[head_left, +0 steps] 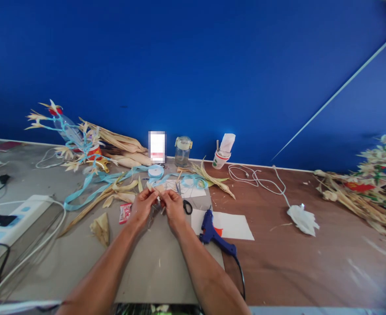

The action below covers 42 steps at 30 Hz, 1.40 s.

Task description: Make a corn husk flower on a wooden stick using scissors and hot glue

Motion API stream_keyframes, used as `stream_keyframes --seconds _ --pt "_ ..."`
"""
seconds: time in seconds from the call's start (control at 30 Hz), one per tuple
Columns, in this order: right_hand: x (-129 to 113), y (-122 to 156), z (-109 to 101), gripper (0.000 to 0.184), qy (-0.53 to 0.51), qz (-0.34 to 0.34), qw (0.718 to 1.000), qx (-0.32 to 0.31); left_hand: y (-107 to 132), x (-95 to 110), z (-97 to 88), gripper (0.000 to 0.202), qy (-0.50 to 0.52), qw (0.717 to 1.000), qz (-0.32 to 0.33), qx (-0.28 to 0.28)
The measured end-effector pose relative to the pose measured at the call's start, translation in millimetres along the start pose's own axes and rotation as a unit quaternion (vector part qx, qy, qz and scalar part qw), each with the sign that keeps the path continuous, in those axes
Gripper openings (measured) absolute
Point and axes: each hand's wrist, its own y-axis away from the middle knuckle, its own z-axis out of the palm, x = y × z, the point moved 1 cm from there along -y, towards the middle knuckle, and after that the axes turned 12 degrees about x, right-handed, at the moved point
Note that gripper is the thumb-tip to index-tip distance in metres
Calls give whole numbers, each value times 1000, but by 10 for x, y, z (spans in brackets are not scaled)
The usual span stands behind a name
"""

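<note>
My left hand (142, 205) and my right hand (173, 204) meet over the grey mat (140, 262), fingers pinched together on a small pale strip of dried corn husk (156, 189) held between them. Black-handled scissors (187, 206) lie just right of my right hand. A blue glue gun (214, 234) rests beside my right forearm on white paper (232, 225). Light blue ribbon (91, 186) trails across the mat to the left, with its spool (155, 171) behind my hands.
Dried husks (121, 142) and husk flowers in a bottle (68, 129) stand at back left. A glass jar (183, 151), a paper cup (220, 158), a white cable (261, 177), a crumpled tissue (303, 218) and a power strip (12, 218) are around. More husk flowers (366, 192) lie at right.
</note>
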Motion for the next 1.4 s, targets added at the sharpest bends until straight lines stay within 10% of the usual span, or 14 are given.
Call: stream_keyframes --seconds 0.5,0.93,1.4 --pt "-116 -43 -38 16 79 -77 994 -6 -77 -106 -66 23 -62 998 9 -1" --pt "-97 -47 -34 19 -59 55 996 -28 -39 -42 -31 21 -1 1000 -25 -13" --pt "-28 -40 -26 22 -42 55 996 -53 11 60 13 22 41 997 -58 -4"
